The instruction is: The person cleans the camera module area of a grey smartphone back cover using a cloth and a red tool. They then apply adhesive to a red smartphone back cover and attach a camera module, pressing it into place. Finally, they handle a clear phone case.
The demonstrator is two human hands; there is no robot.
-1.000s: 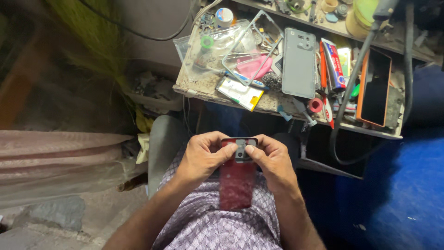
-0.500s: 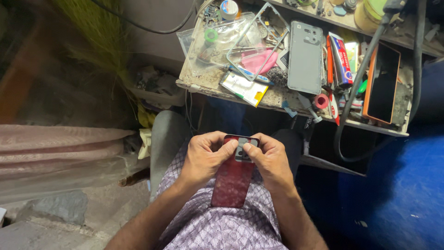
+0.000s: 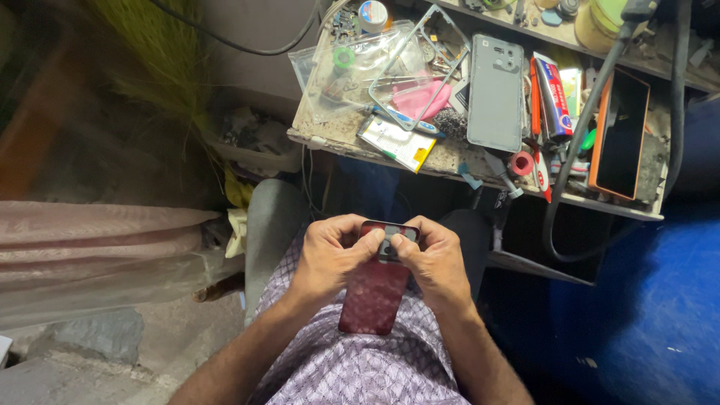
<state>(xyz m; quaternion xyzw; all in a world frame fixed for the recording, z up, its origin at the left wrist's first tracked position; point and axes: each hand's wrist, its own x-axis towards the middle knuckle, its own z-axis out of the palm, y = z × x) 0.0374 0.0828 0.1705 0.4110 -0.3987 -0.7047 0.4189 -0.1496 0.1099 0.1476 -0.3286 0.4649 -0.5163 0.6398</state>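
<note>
A dark red, glossy rectangular phone back (image 3: 373, 296) is held over the lap, above a purple patterned shirt (image 3: 360, 367). The left hand (image 3: 328, 259) and the right hand (image 3: 435, 262) are brought together at its upper end, both clamped on it, thumbs pressed side by side onto the dark camera block (image 3: 390, 244). Most of that block is covered by the thumbs, so its detail cannot be made out. The fingers behind the phone are hidden. Ahead, a cluttered, dusty workbench (image 3: 450, 159) is seen, carrying a grey phone back cover (image 3: 495, 94), a clear plastic bag (image 3: 360, 71) and an orange-edged phone with a black screen (image 3: 619, 135). The bench's far edge is cut off at the top. A thick black cable (image 3: 577, 142) crosses in front of the bench.
</note>
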